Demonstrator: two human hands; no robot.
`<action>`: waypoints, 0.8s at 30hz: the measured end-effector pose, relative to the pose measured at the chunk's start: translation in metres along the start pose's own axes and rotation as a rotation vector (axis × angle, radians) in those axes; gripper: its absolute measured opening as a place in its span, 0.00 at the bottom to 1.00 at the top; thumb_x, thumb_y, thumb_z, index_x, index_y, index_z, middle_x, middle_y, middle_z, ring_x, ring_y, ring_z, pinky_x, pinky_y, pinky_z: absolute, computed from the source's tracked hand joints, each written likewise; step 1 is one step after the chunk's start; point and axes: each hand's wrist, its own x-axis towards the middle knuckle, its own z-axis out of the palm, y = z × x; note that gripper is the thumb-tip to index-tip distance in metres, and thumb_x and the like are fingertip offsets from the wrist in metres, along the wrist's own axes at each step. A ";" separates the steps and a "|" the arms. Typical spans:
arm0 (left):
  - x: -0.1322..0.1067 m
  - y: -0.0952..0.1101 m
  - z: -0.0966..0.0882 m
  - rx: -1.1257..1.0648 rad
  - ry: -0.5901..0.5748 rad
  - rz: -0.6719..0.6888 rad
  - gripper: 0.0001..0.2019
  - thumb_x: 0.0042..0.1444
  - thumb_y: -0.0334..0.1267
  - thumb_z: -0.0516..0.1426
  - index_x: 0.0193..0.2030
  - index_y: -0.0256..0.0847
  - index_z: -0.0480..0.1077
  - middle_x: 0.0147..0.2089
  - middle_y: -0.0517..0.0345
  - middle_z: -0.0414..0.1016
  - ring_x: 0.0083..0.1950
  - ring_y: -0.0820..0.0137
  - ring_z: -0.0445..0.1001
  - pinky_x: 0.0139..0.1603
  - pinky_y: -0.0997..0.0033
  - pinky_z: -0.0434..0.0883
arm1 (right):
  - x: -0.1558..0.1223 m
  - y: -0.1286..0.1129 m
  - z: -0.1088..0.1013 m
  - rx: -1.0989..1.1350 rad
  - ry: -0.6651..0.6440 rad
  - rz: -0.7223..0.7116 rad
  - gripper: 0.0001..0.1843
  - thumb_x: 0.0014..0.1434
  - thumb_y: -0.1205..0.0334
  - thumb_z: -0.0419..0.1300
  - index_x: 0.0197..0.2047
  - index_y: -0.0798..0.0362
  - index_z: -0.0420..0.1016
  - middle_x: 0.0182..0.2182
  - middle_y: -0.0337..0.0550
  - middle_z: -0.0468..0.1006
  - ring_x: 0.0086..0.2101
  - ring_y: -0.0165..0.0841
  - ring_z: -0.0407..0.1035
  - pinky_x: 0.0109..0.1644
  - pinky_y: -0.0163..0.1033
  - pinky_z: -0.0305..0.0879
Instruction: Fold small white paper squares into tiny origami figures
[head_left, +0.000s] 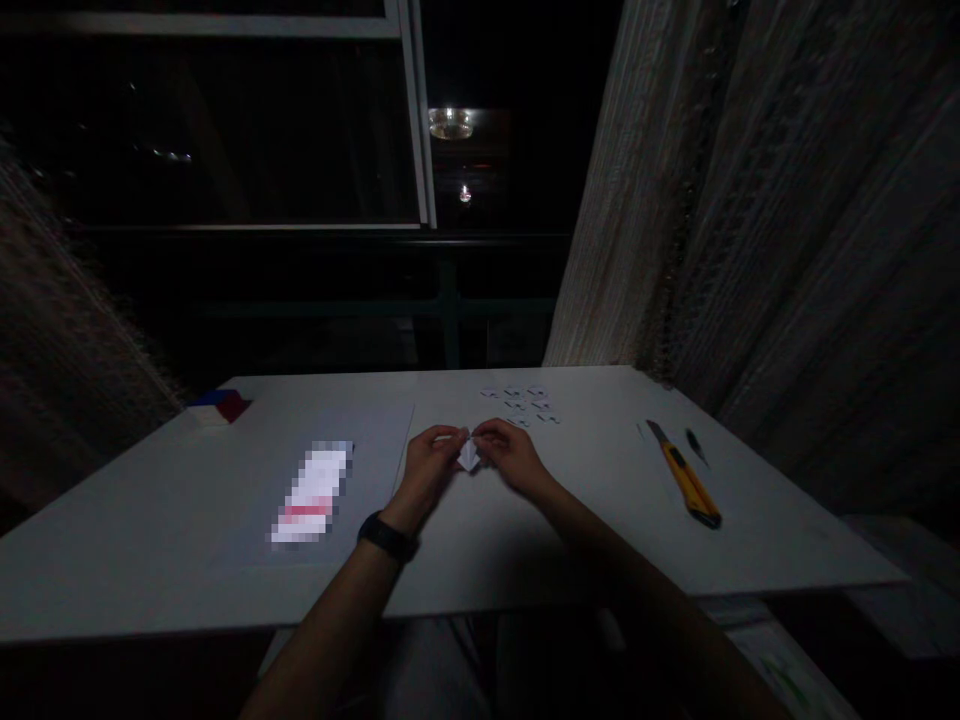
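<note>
A small piece of folded white paper (469, 457) is held up over the white table between my two hands, its creases showing as a diamond shape. My left hand (433, 462), with a dark band on the wrist, pinches its left side. On the other side, my right hand (514, 455) grips the upper right edge between thumb and fingers. Just beyond the hands lie several small pale paper pieces (514, 394) with dark marks, set out in rows.
A yellow utility knife (688, 480) lies at the right, beside a small dark pointed tool (697, 447). To the left, a lit phone (313, 492) rests on a paper sheet (379, 450). A blue, red and white block (220, 407) sits at the far left of the table (600, 575).
</note>
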 end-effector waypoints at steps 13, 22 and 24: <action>0.002 -0.002 -0.005 -0.054 -0.024 -0.056 0.14 0.35 0.37 0.64 0.31 0.35 0.70 0.26 0.58 0.73 0.24 0.74 0.70 0.24 0.77 0.64 | -0.001 -0.003 -0.004 -0.001 -0.051 0.003 0.14 0.54 0.51 0.52 0.29 0.54 0.65 0.20 0.36 0.70 0.22 0.26 0.65 0.27 0.33 0.62; 0.000 0.000 -0.003 -0.025 -0.056 -0.100 0.14 0.36 0.39 0.65 0.29 0.35 0.69 0.23 0.59 0.71 0.23 0.75 0.68 0.24 0.76 0.66 | 0.003 0.001 -0.004 0.031 0.011 0.047 0.13 0.46 0.55 0.61 0.26 0.54 0.63 0.18 0.34 0.68 0.20 0.26 0.65 0.25 0.33 0.62; 0.000 0.000 -0.002 -0.011 -0.043 -0.094 0.15 0.35 0.41 0.65 0.27 0.35 0.68 0.22 0.59 0.70 0.22 0.76 0.68 0.24 0.76 0.66 | 0.004 0.002 -0.005 0.038 0.001 0.039 0.12 0.46 0.55 0.60 0.26 0.54 0.63 0.18 0.33 0.67 0.20 0.26 0.64 0.25 0.33 0.61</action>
